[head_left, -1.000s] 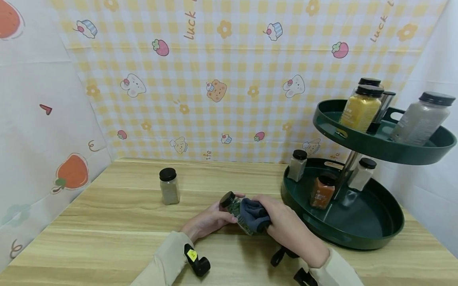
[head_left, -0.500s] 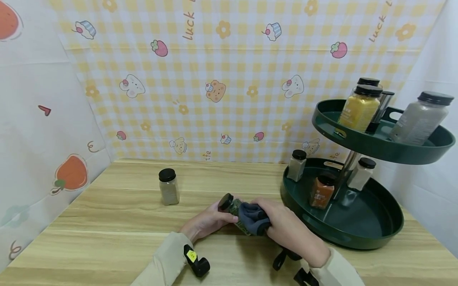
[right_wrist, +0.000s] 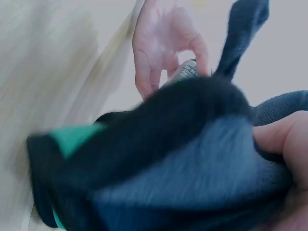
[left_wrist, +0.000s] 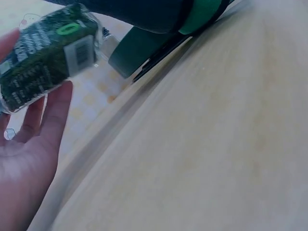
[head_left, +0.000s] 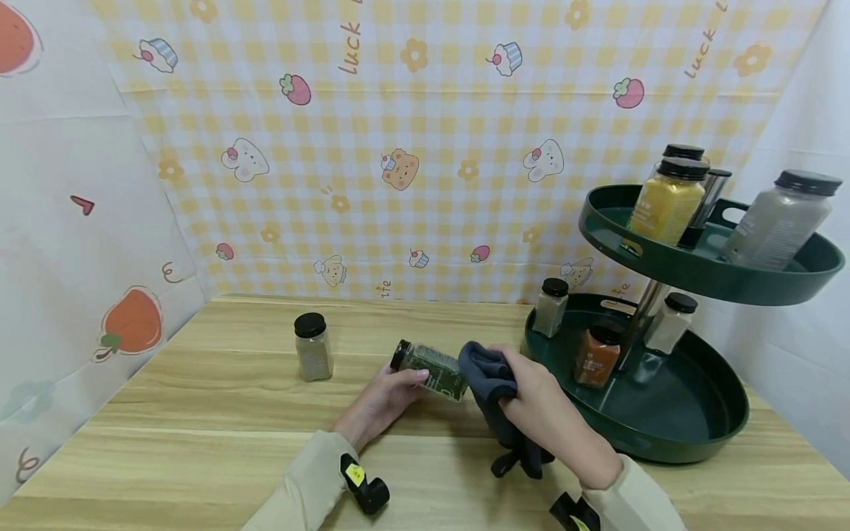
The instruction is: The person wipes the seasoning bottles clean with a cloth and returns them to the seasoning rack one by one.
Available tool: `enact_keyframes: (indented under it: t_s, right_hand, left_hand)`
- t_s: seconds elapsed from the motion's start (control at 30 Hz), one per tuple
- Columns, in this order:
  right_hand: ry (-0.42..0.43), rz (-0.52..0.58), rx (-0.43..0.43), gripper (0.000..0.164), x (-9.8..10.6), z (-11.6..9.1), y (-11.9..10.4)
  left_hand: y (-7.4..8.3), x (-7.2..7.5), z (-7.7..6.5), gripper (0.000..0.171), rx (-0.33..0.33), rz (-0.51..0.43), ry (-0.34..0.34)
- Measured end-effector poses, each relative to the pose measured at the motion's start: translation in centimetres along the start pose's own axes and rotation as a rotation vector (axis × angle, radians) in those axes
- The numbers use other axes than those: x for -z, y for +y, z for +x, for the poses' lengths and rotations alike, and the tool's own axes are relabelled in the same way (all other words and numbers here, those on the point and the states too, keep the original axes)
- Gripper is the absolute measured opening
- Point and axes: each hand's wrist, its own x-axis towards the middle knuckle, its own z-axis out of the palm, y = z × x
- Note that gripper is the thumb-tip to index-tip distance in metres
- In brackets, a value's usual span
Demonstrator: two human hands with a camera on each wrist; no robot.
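My left hand (head_left: 385, 402) holds a clear spice jar (head_left: 434, 370) of green dried herbs between thumb and fingers. The jar lies tilted in the air, its black lid up to the left; a label with a barcode shows in the left wrist view. My right hand (head_left: 541, 398) grips a bunched dark grey cloth (head_left: 491, 383), whose lower part hangs down towards the tabletop. In the head view the cloth is right beside the jar's base. Green and black edging on the cloth (right_wrist: 192, 163) shows in the right wrist view, where the cloth hides most of the jar.
Another black-lidded jar (head_left: 314, 348) with pale powder stands on the wooden table (head_left: 199, 413) at the left. A dark green two-tier rack (head_left: 671, 442) stands at the right. Its tiers carry several jars, among them a yellow one (head_left: 666, 203) and an orange-red one (head_left: 599, 355).
The cloth has come off the jar's side, moving right and up with my right hand, and now hangs unfolded. My left hand has turned the jar flatter, exposing its label.
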Motion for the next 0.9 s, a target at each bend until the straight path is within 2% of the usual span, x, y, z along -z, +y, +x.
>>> enact_keyframes:
  t_s: [0.13,0.27,0.4,0.53,0.67,0.73,0.9]
  right_hand:
    - [0.027,0.057,-0.053,0.051,0.1,0.1,-0.1]
    - [0.044,0.113,-0.059,0.048,0.0,0.0,-0.2]
    - [0.038,0.129,-0.010,0.050,-0.4,0.0,-0.2]
    - [0.039,0.128,0.055,0.052,-0.9,-0.2,-0.2]
    - [0.084,0.117,0.101,0.053,-0.8,-0.3,-0.2]
    - [0.115,0.106,0.126,0.050,-0.7,-0.3,-0.2]
    - [0.182,0.067,0.213,0.038,-0.5,-0.3,0.1]
  left_hand:
    - [0.1,0.1,0.1,0.025,-0.012,-0.050,0.020]
    - [0.2,0.2,0.1,0.034,-0.009,-0.140,0.026]
    - [0.4,0.2,0.0,0.036,0.014,-0.235,0.015]
    - [0.5,0.1,0.0,0.039,0.045,-0.272,-0.011]
    - [0.5,0.0,-0.1,0.041,0.058,-0.267,-0.042]
    - [0.5,0.0,-0.2,0.039,0.062,-0.233,-0.069]
    - [0.3,0.2,-0.2,0.023,0.061,-0.121,-0.130]
